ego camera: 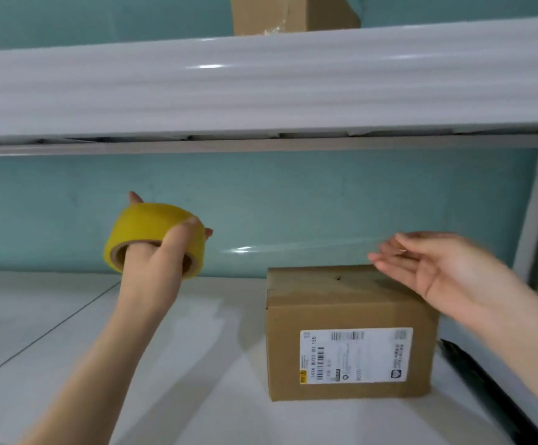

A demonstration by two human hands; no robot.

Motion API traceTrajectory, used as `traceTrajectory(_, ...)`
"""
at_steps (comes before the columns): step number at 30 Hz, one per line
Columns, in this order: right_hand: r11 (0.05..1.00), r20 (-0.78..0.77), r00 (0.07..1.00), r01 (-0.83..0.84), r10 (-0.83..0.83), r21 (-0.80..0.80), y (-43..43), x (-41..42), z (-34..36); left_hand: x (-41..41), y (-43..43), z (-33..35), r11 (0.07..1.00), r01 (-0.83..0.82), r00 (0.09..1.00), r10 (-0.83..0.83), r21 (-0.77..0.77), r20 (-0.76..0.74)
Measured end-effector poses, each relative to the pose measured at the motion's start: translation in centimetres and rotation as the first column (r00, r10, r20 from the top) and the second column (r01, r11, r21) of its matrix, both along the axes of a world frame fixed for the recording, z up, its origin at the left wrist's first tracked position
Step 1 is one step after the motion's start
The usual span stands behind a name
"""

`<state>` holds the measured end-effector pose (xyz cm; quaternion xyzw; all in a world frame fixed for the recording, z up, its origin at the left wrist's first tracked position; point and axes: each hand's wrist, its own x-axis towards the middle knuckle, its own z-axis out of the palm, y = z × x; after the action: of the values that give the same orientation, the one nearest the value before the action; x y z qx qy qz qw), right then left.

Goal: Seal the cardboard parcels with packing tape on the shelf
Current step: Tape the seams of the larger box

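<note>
Left hand [157, 255] is gripping the yellow tape roll [145, 223], fingers through its core, raised above the white shelf [68, 332]. A clear tape strip [293, 246] is stretching rightward to the blurred right hand [438, 268], which is pinching its end just above the cardboard parcel [348, 309]. The parcel is standing on the shelf.

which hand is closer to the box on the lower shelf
Right. The right hand is at the top right edge of the box, overlapping it in view; contact is unclear. The left hand holds the tape roll raised, well off to the box's left.
</note>
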<state>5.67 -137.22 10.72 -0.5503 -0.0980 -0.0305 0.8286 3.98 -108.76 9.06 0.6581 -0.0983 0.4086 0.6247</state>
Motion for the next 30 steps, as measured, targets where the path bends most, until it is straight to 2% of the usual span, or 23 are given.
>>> traceTrajectory(2, 0.995, -0.008, 0.995, 0.095, -0.095, -0.007, -1.8, 0.7, 0.4, 0.9, -0.4, -0.7, 0.984, -0.116, 0.992, 0.121, 0.133, -0.026)
traceTrajectory(4, 0.978, 0.023, 0.981, 0.192, -0.191, -0.076, -3.8, 1.1, 0.4, 1.4, -0.7, -1.0, 0.909, -0.275, 0.955, 0.297, 0.313, -0.022)
traceTrajectory(5, 0.97, 0.04, 0.978, 0.207, -0.204, -0.129, -4.7, 1.3, 0.1, 1.6, -0.7, -1.2, 0.896, -0.254, 0.957, 0.288, 0.363, -0.04)
traceTrajectory(7, 0.949, 0.05, 0.978, 0.209, -0.203, -0.236, -6.1, 1.9, -0.6, 1.8, -1.3, -0.8, 0.975, -0.079, 0.979, 0.115, 0.206, -0.166)
traceTrajectory(8, 0.941, 0.039, 0.978, 0.206, -0.203, -0.267, -6.6, 2.1, -0.9, 2.0, -1.7, -0.8, 0.99, -0.045, 0.974, 0.074, 0.133, -0.215)
traceTrajectory(11, 0.932, 0.015, 0.976, 0.211, -0.216, -0.295, -7.8, 2.9, -1.7, 2.6, -2.7, -1.3, 0.937, -0.097, 0.968, 0.167, 0.337, -0.186)
traceTrajectory(14, 0.91, -0.013, 0.976, 0.196, -0.216, -0.365, -8.5, 3.7, -2.4, 3.5, -2.6, -2.8, 0.906, -0.081, 0.937, 0.211, 0.415, -0.278)
traceTrajectory(16, 0.891, -0.022, 0.975, 0.193, -0.221, -0.411, -8.4, 4.2, -2.7, 4.0, -2.1, -4.0, 0.869, -0.124, 0.901, 0.301, 0.48, -0.313)
traceTrajectory(22, 0.838, -0.071, 0.97, 0.164, -0.233, -0.52, -8.2, 6.1, -2.7, 3.3, -2.1, -4.9, 0.739, -0.252, 0.872, 0.453, 0.625, -0.184)
traceTrajectory(26, 0.848, -0.161, 0.964, 0.099, -0.211, -0.521, -8.7, 6.0, -3.8, 3.6, -2.0, -5.9, 0.743, -0.161, 0.866, 0.422, 0.65, -0.268)
traceTrajectory(28, 0.87, -0.198, 0.961, 0.075, -0.194, -0.488, -8.8, 5.6, -4.9, 3.8, -2.3, -6.3, 0.762, -0.107, 0.855, 0.399, 0.639, -0.332)
traceTrajectory(30, 0.897, -0.24, 0.957, 0.042, -0.163, -0.441, -8.3, 5.3, -5.9, 4.1, -2.9, -6.6, 0.74, -0.084, 0.827, 0.425, 0.667, -0.367)
